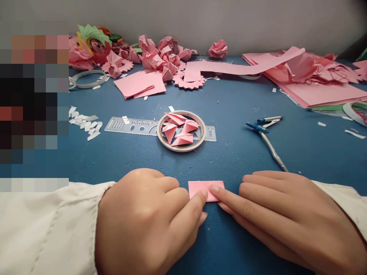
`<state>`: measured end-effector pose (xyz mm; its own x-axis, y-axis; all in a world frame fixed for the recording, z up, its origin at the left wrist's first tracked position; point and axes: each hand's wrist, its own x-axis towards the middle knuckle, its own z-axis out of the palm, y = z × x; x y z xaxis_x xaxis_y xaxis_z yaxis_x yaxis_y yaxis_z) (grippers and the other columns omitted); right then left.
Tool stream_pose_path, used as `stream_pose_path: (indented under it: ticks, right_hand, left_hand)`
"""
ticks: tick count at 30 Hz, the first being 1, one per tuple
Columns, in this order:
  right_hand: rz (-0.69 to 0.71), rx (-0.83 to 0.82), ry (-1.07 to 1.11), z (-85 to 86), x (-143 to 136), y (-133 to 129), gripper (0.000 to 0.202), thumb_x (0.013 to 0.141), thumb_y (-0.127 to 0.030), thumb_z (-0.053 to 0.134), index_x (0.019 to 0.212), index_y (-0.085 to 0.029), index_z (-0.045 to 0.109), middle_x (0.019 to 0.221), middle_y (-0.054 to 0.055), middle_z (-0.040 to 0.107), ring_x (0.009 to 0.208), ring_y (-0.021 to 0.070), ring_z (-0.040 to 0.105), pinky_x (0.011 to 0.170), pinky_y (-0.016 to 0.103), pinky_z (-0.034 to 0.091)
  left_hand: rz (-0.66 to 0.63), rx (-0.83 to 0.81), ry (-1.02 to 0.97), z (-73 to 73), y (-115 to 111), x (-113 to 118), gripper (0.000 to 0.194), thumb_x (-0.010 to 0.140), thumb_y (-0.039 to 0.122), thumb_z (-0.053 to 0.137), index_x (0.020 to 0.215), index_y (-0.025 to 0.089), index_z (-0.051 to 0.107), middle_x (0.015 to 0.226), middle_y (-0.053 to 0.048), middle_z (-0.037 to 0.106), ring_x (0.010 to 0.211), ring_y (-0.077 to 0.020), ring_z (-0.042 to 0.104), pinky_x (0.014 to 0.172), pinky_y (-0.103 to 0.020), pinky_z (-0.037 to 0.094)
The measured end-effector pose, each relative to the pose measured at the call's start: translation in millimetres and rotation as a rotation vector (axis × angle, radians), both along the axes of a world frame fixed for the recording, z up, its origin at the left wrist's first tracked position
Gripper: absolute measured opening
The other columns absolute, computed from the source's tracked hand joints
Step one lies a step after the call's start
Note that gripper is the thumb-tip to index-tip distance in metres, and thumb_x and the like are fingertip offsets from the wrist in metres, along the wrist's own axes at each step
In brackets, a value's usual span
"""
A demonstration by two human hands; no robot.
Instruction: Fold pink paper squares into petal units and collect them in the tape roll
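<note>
A small pink paper rectangle (pixel 197 186) lies on the blue table between my hands. My left hand (pixel 146 217) has its fingers curled, with the index fingertip pressing on the paper's lower middle and the thumb just below. From the other side my right hand (pixel 283 214) lays its index fingertip on the paper beside the left one, its thumb at the lower right edge. Farther back, a tape roll (pixel 161 142) rings several folded pink pieces (pixel 169 131) and rests over a clear stencil ruler (pixel 132 126).
A compass (pixel 271 147) lies to the right, beyond my right hand. White scraps (pixel 86 123) are at left. Crumpled pink paper (pixel 155 57), a folded sheet (pixel 137 82), a long strip (pixel 229 68) and stacked pink sheets (pixel 329 93) line the back. Another tape roll (pixel 351 112) sits at far right.
</note>
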<state>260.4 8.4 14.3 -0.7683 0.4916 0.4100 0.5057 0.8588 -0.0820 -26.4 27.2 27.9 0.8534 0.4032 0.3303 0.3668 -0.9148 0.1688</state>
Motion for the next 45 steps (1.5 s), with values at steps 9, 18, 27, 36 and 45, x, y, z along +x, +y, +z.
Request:
stream_pose_path:
  ticks: [9,18,27,36,45]
  right_hand:
    - [-0.002,0.009,-0.016,-0.8,-1,3,0.019,0.12,-0.012,0.059,0.13,-0.013,0.075,0.076,-0.004,0.061,0.066,0.0165,0.057,0.058,0.035,0.048]
    - [-0.119,0.053,-0.042,-17.0,12,-17,0.038,0.119,-0.056,0.067,0.133,-0.023,0.08,0.081,0.003,0.064,0.074,0.0217,0.062,0.064,0.034,0.053]
    - [-0.099,0.035,-0.044,-9.7,6,-10,0.024,0.123,-0.038,0.064,0.13,-0.022,0.08,0.08,0.001,0.064,0.071,0.0195,0.06,0.064,0.034,0.053]
    - [-0.015,-0.004,-0.009,-3.3,0,0,0.017,0.126,-0.016,0.053,0.132,-0.014,0.069,0.08,-0.004,0.062,0.069,0.0159,0.056,0.063,0.033,0.048]
    - [-0.093,0.049,-0.08,-30.7,23,-24,0.045,0.12,-0.062,0.062,0.131,-0.023,0.082,0.078,0.003,0.061,0.073,0.0221,0.059,0.064,0.035,0.054]
  left_hand:
    - [-0.027,0.061,0.03,1.4,-1,-1,0.036,0.123,0.009,0.045,0.111,0.011,0.079,0.074,0.002,0.07,0.059,-0.0202,0.058,0.051,-0.042,0.043]
    - [0.104,0.288,0.035,-12.3,-25,11,0.048,0.126,0.011,0.037,0.108,0.011,0.082,0.065,-0.001,0.062,0.057,-0.0255,0.046,0.047,-0.046,0.036]
    - [0.085,0.249,0.08,5.5,-14,9,0.043,0.124,0.013,0.052,0.103,0.011,0.09,0.062,0.002,0.064,0.051,-0.021,0.055,0.041,-0.043,0.043]
    - [0.102,0.25,0.103,3.9,-20,9,0.033,0.122,0.023,0.066,0.102,0.015,0.091,0.063,0.004,0.063,0.053,-0.019,0.055,0.044,-0.04,0.043]
    - [0.202,0.168,0.009,-13.3,-23,20,0.046,0.114,0.061,0.072,0.121,0.019,0.087,0.073,-0.004,0.068,0.073,-0.0252,0.068,0.07,-0.04,0.064]
